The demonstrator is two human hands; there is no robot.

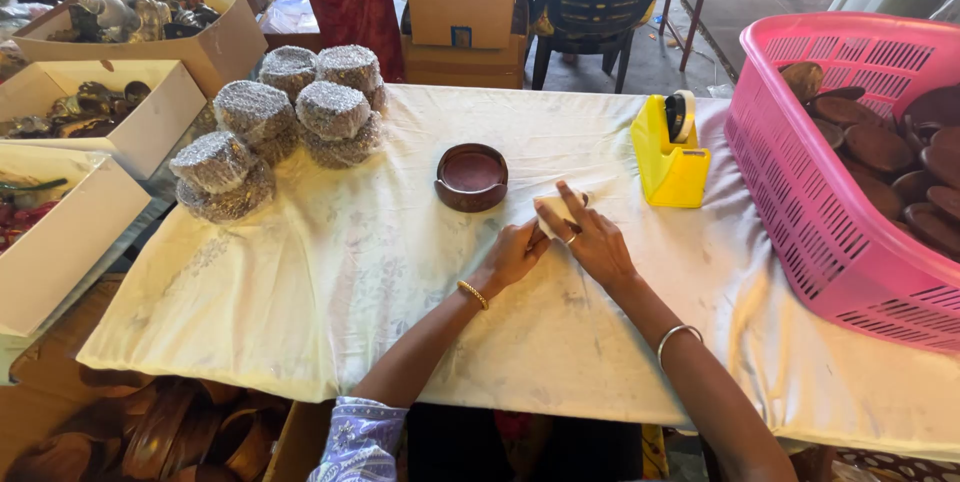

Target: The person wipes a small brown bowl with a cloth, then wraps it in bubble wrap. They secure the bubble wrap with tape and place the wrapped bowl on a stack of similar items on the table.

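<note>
Both of my hands rest together on the white tablecloth (330, 272) near the table's middle. My left hand (513, 254) and my right hand (590, 237) pinch a small white-wrapped piece (552, 210) with a bit of dark brown showing between the fingers. A round dark wooden bowl (471, 177) sits just beyond my left hand. A yellow tape dispenser (670, 157) stands to the right of my right hand.
A pink plastic basket (800, 212) of dark wooden pieces fills the right side. Several silvery wrapped round bundles (290, 122) are stacked at the far left. Open cardboard boxes (60, 232) of items line the left edge. A black chair (595, 2) stands behind.
</note>
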